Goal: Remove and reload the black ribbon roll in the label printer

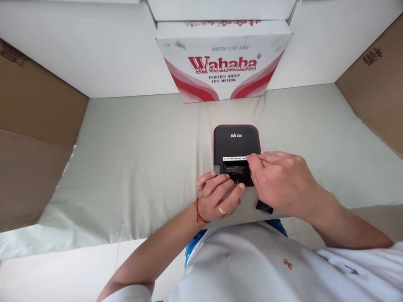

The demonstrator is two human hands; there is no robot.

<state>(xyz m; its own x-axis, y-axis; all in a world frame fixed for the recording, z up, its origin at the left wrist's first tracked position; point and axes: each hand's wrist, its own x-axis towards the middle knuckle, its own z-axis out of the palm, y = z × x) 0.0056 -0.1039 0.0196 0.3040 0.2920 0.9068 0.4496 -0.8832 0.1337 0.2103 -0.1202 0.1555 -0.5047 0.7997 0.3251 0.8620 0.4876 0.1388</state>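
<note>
A black device [237, 142] with rounded corners, thin red trim and white lettering lies on the cloth. Its front part shows a dark, glossy recess, with a white printed warning strip [233, 159] just above it. My left hand [218, 195] is curled at the device's front left, fingertips on its edge and the thumb at the front of the recess. Over the right side, my right hand [277, 178] has its fingers pinched together at the strip's right end; whatever is between them is hidden. A small black piece [264, 207] lies partly below my right hand.
Pale green cloth [141, 159] covers the surface, whose front edge runs close to my body. A white and red water carton [224, 63] stands behind the device. Brown cardboard panels [37, 138] rise at the left and right, with white panels [94, 46] along the back.
</note>
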